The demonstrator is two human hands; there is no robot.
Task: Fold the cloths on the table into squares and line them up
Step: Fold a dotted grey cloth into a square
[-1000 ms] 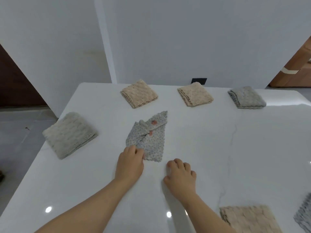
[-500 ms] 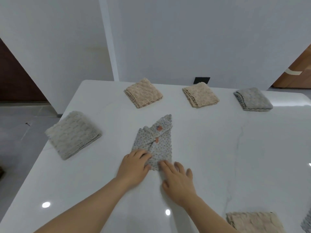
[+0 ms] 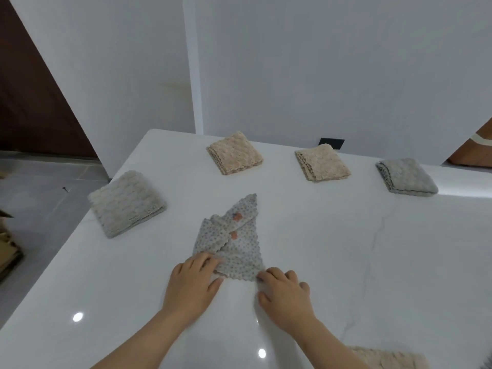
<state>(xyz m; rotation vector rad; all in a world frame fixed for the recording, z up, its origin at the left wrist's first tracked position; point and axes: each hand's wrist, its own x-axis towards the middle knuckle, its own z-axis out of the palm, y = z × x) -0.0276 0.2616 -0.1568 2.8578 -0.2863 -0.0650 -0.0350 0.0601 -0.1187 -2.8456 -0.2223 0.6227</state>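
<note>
Dotted cloth [image 3: 234, 249] lies mid-surface [image 3: 346, 249], partly folded. Left grip [image 3: 190, 286]: fingers flat, pressing its near-left corner. Right grip [image 3: 285, 294]: loosely bent, fingertips touching the near-right corner. Folded cream cloth [image 3: 126, 203] sits near the left edge. Far row [image 3: 322, 162] of three folded cloths lies well apart. The surface runs wide to the right.

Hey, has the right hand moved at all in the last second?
Yes. The right hand slid left, away from the grey marble vein, and its fingertips now touch the dotted cloth's near corner.
</note>
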